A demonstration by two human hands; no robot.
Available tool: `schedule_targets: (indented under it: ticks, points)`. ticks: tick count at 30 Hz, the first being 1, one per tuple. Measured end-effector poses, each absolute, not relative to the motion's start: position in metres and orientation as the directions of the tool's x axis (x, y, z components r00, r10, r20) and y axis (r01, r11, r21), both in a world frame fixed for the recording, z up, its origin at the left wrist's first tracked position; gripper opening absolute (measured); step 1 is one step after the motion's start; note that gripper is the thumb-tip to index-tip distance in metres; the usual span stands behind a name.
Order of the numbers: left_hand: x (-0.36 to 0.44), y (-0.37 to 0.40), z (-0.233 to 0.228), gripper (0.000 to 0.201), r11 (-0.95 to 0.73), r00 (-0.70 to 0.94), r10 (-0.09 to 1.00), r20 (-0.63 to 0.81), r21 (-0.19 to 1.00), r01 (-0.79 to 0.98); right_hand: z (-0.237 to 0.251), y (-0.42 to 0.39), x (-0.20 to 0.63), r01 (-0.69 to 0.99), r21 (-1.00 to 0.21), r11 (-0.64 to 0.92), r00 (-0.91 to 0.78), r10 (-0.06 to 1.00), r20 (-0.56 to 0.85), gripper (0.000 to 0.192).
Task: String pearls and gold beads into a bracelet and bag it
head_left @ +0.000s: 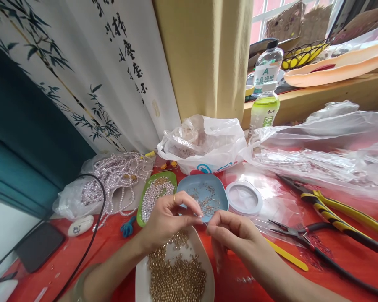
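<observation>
Two hands meet in the middle, above the red table [349,256]. The left hand [165,218] comes in from the left and the right hand [231,228] from the right. Their fingertips nearly touch, right over the gap between the white dish [141,277] and the blue dish [222,195].

The left hand pinches its thumb and first finger together. The right hand pinches too, with its other fingers curled in. Something very small sits between the two pinches, maybe a thin pin or wire lying sideways from one hand to the other. It is too tiny to tell what it is.

Gold beads [176,277] fill the white dish, just below both hands. The left hand is a bit nearer to them. Small metal bits [208,201] lie in the blue dish, just behind the fingertips. White pearls [154,195] sit in the green dish [173,176], beside the left hand.

Black pliers [305,235] and yellow cutters [340,214] lie well apart, off to the right. A round clear spool [244,198] rests near the blue dish.

The left hand hides part of the blue dish. The white dish is cut off at the bottom edge.
</observation>
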State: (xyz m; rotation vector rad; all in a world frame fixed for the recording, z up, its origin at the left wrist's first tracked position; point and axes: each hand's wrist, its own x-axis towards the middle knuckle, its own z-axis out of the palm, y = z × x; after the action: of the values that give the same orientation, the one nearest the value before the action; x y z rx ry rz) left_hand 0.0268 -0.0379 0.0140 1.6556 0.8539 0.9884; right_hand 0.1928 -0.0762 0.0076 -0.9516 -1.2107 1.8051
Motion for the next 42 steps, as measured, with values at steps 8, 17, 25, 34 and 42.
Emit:
schedule_targets:
  ticks: [8, 17, 25, 34, 42]
  points:
    - [0.028, -0.039, 0.016, 0.007, -0.215, 0.447, 0.878, 0.169, 0.975, 0.054, 0.008, -0.076, 0.192, -0.183, -0.951, -0.251, -0.435, 0.888, -0.151, 0.02]
    - [0.03, -0.04, 0.015, 0.013, -0.118, 0.442, 0.89, 0.11, 0.993, -0.009, 0.009, -0.075, 0.193, -0.19, -0.954, -0.232, -0.446, 0.886, -0.126, 0.022]
    - [0.03, -0.041, 0.013, 0.014, -0.076, 0.436, 0.896, 0.085, 0.996, -0.039, 0.005, -0.075, 0.193, -0.199, -0.956, -0.217, -0.496, 0.863, -0.092, 0.024]
    - [0.033, -0.043, 0.013, 0.018, -0.064, 0.406, 0.908, 0.103, 0.992, -0.108, 0.005, -0.075, 0.194, -0.188, -0.966, -0.177, -0.537, 0.842, -0.05, 0.025]
    - [0.037, -0.05, 0.016, 0.021, -0.132, 0.396, 0.904, 0.163, 0.986, -0.105, 0.001, -0.076, 0.193, -0.184, -0.98, -0.08, -0.521, 0.853, 0.028, 0.026]
